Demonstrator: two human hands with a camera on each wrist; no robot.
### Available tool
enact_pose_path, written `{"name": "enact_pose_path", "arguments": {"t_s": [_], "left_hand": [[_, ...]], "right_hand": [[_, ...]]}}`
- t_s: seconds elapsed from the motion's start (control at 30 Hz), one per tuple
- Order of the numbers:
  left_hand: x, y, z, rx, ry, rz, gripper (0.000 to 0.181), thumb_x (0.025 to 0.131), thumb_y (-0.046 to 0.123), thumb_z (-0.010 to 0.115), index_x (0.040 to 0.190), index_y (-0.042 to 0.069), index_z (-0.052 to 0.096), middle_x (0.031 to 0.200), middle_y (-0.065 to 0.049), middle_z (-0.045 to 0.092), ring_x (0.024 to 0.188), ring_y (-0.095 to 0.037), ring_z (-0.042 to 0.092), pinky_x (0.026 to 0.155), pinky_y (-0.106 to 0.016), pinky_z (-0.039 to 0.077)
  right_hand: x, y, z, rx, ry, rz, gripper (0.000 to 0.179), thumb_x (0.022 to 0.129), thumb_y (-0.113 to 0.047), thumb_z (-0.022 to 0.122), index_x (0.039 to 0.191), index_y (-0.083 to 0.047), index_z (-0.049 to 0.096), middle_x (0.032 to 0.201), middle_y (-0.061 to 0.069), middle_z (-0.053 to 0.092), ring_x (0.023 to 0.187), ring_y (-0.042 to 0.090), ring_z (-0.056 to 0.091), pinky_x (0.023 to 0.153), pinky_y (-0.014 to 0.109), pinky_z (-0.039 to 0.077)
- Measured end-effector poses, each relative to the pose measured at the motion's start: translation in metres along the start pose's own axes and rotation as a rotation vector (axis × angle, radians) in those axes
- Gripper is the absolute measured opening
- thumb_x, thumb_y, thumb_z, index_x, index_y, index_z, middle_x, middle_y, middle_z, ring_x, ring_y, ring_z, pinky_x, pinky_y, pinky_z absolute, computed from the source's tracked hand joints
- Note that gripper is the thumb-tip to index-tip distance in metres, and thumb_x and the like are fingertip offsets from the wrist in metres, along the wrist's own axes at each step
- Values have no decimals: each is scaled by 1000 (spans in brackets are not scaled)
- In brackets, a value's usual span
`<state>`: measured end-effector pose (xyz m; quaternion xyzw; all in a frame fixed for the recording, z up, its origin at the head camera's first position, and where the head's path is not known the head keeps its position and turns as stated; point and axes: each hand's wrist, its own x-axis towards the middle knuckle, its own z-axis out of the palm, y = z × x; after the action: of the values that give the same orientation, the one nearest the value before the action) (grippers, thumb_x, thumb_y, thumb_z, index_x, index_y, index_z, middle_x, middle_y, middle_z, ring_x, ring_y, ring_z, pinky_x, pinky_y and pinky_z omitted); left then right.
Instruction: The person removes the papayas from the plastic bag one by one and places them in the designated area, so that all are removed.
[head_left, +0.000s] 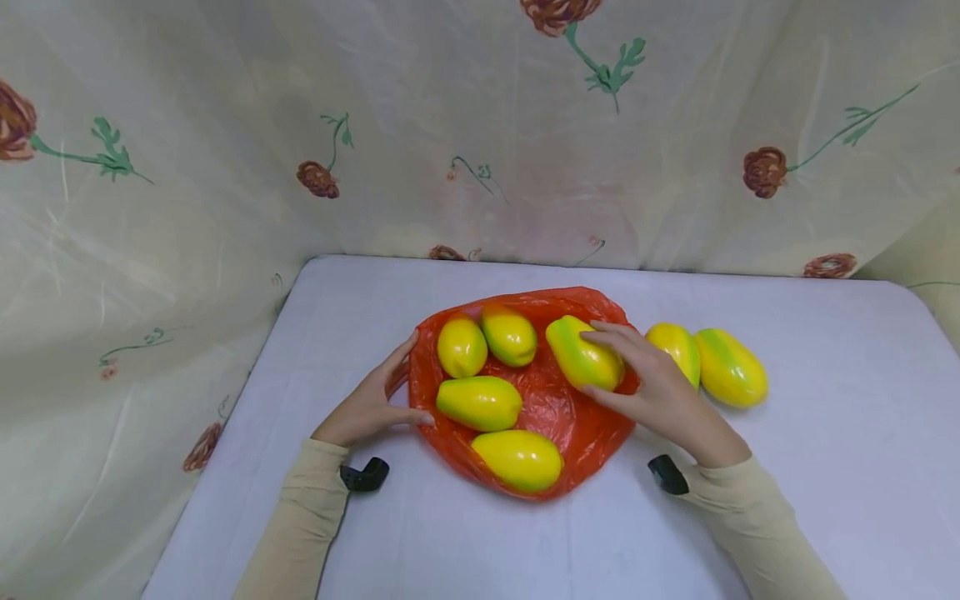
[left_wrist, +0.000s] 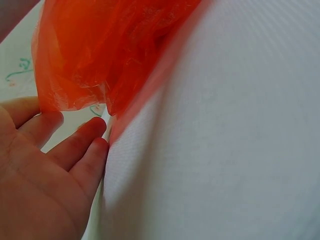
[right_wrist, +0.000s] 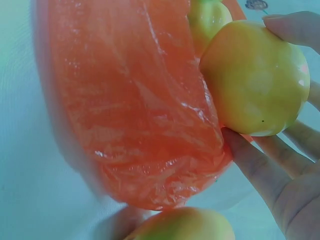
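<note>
A glossy yellow-green oval fruit (head_left: 585,354) is pinched between the thumb and fingers of the right hand (head_left: 663,387), the nearer grip, which comes in from four o'clock (head view). Its long axis runs from ten to four o'clock. It lies at two o'clock within the mouth of a crinkled red plastic bag (head_left: 547,400); the bag's bare floor, at seven o'clock from it, appears the governing relation. Four similar fruits (head_left: 478,403) occupy the bag. The left hand (head_left: 371,404), fingers spread, touches the bag's nine-o'clock edge. Two further fruits (head_left: 731,367) lie at three o'clock on the white-covered table (head_left: 840,417). No brand, label or writing is legible.
</note>
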<state>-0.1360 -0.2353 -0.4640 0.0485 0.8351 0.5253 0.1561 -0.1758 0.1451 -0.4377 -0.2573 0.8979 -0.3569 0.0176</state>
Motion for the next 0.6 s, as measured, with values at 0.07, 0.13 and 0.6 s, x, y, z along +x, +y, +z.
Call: {"name": "enact_pose_path", "arguments": {"t_s": [0.07,0.13,0.6], "left_hand": [[3,-6,0,6,3,5,109,75,26,85,157,33,12,164,9,13,151,-24,18,121,-52,22],[6,-14,1,12,8,6,110,74,28,85,156,36,12,164,10,13,151,-24,18,121,-52,23],[11,-26,-1,9,14,11,109,68,44,87,150,50,16,160,19,17,149,-21,23,119,-56,24]], "right_hand": [[-2,-1,-2,4,5,-4,66,80,-27,81,138,-34,50,150,-4,42,134,22,44,92,48,56],[-4,-1,-4,8,9,-2,66,81,-28,80,139,-35,49,151,-4,42,135,22,43,93,48,56],[-22,-3,-14,-47,44,-11,67,80,-30,81,139,-35,49,151,-5,42,130,19,46,84,38,60]]}}
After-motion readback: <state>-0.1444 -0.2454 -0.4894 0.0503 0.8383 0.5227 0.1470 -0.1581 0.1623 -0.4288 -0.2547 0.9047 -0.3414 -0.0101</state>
